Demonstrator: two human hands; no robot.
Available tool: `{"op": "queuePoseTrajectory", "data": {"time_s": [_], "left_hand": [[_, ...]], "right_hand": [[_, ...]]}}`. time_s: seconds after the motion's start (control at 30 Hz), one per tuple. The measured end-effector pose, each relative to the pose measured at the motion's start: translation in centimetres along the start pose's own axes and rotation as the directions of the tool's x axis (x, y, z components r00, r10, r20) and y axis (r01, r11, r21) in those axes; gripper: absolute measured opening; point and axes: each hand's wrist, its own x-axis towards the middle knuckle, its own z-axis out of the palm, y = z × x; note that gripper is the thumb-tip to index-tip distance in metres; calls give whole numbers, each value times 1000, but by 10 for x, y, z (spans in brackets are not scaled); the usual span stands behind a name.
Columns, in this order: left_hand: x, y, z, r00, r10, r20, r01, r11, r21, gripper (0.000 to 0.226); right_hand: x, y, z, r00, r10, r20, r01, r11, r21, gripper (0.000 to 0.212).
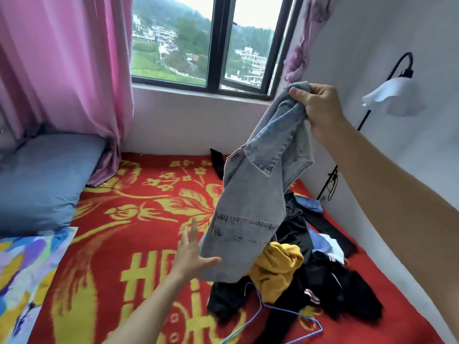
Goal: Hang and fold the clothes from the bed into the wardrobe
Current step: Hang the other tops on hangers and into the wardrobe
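Right hand [320, 108] is clenching a bunched wad at one end of the light denim jeans [248, 209], holding them up over the bed [139, 194]. The rest is hanging below the grip, its low end reaching the clothes pile [323, 269]. Left hand [193, 254], fingers spread and holding nothing, is reaching at that low end. Judged risk: only a wad is being held, so the denim's weight may be working it loose, or the low end may be catching the blue hanger [285, 319] under it.
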Motion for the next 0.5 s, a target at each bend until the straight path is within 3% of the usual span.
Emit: {"op": "queuePoseTrajectory", "data": {"time_s": [0.13, 0.2, 0.27, 0.33, 0.37, 0.5], "left_hand": [[12, 15, -30, 992, 125, -23, -124, 992, 21, 139], [16, 30, -44, 974, 226, -3, -223, 960, -167, 126], [14, 47, -52, 968, 252, -19, -240, 896, -373, 70], [16, 60, -69, 960, 228, -164, -276, 877, -393, 13], [18, 65, -85, 944, 214, -250, -297, 882, -366, 2], [15, 65, -163, 797, 248, -552, -383, 913, -143, 22]], "right_hand": [[-5, -40, 20, 995, 10, 98, -28, 983, 184, 13], [-6, -62, 27, 989, -42, 140, 6, 969, 246, 14], [-3, -86, 32, 982, -118, 150, 66, 946, 316, 18], [4, -106, 31, 976, -167, 139, 100, 914, 394, 23], [10, -113, 30, 976, -176, 127, 105, 897, 430, 24], [31, -116, 34, 983, -158, 99, 99, 892, 442, 13]]}}
